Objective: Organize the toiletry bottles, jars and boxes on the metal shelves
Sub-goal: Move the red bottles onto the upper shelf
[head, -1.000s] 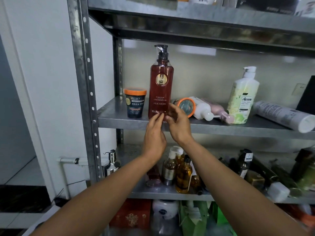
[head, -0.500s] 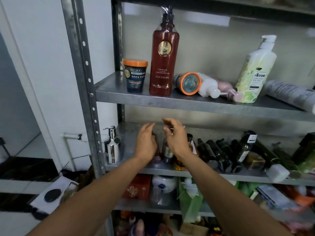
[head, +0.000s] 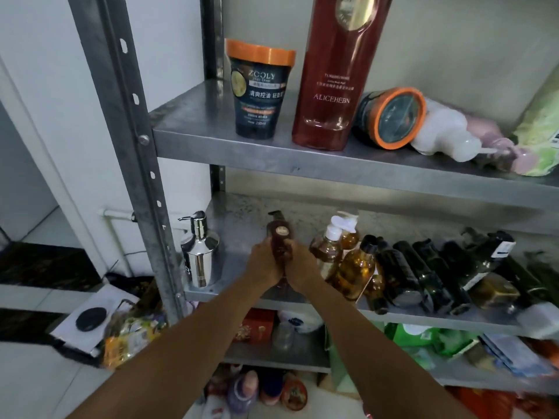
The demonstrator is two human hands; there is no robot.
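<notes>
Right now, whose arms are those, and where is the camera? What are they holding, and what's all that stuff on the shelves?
Those are a person's two bare arms; there is no machine here. The single picture comes from a camera worn on the person's head, so you see roughly what they see, looking forward and down. The left hand and the right hand both grip a small dark red pump bottle at the middle shelf. Whether it rests on the shelf is hard to tell. On one side of it stands a shiny silver pump dispenser. On the other side is a cluster of amber bottles, and then dark bottles lying down. On the upper shelf stand a jar with an orange lid and a tall red bottle.
</notes>
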